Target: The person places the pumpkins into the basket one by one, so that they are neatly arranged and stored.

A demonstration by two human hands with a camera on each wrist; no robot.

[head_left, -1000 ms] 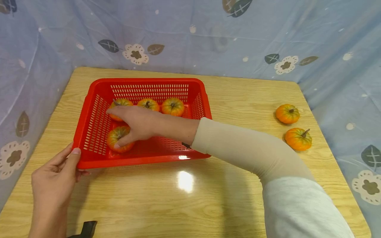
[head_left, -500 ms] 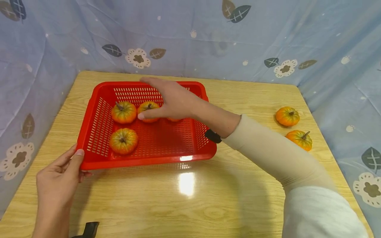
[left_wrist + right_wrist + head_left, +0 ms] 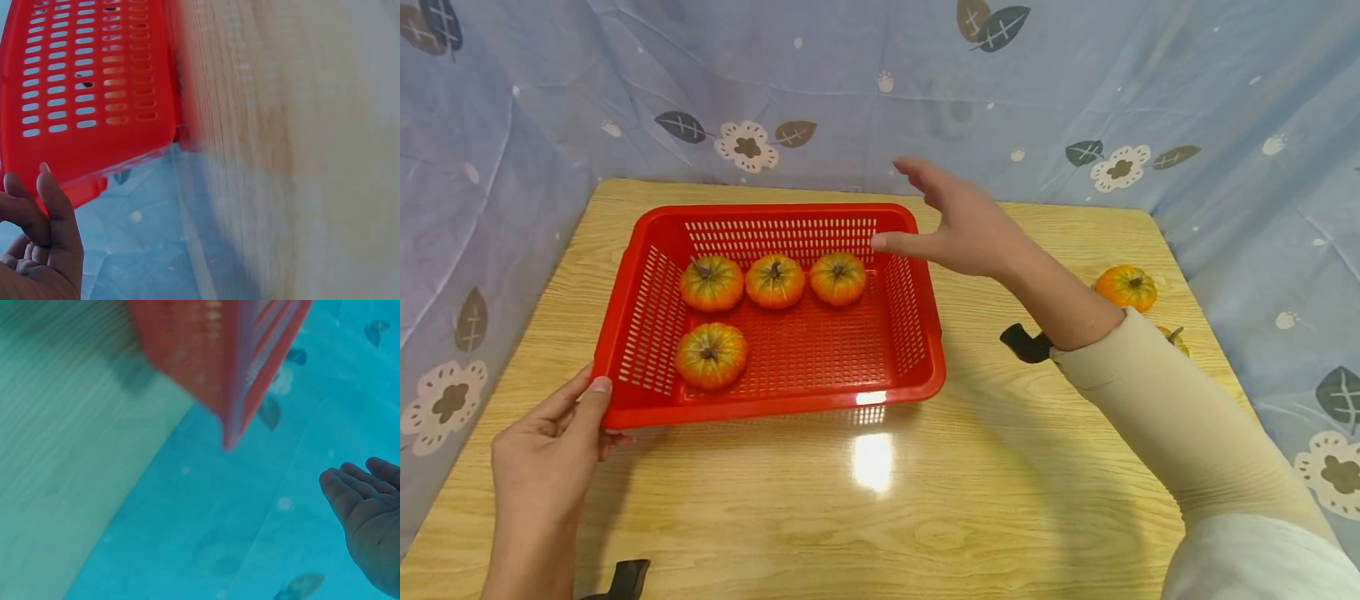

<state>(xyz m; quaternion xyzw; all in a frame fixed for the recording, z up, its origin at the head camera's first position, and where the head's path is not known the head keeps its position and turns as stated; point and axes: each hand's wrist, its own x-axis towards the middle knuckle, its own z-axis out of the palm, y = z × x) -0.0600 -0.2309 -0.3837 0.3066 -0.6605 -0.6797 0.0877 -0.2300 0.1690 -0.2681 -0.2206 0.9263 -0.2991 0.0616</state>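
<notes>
My left hand [image 3: 553, 450] pinches the near left corner of a red plastic basket [image 3: 775, 406], thumb on the rim and fingers beneath it. The left wrist view shows that hand [image 3: 47, 244] at the basket's slotted side wall [image 3: 69, 69]. Inside the basket lie a back row of small pumpkins, left [image 3: 712, 283], middle [image 3: 775, 282] and right [image 3: 838, 278], plus a front-left pumpkin [image 3: 711, 356]. My right hand [image 3: 962, 221] is in the air by the basket's right rim, fingers spread and holding nothing. The right wrist view shows it [image 3: 372, 519] apart from the basket.
On the right of the wooden table [image 3: 865, 533] sits another pumpkin [image 3: 1126, 287]. In front of it, one more pumpkin [image 3: 1176, 340] is mostly hidden by my right sleeve. A blue floral curtain [image 3: 850, 100] borders the table. Black straps [image 3: 1028, 343] show at both wrists.
My right hand has left the front-left pumpkin and swung rightward out over the basket's right edge. My left hand keeps hold of the corner.
</notes>
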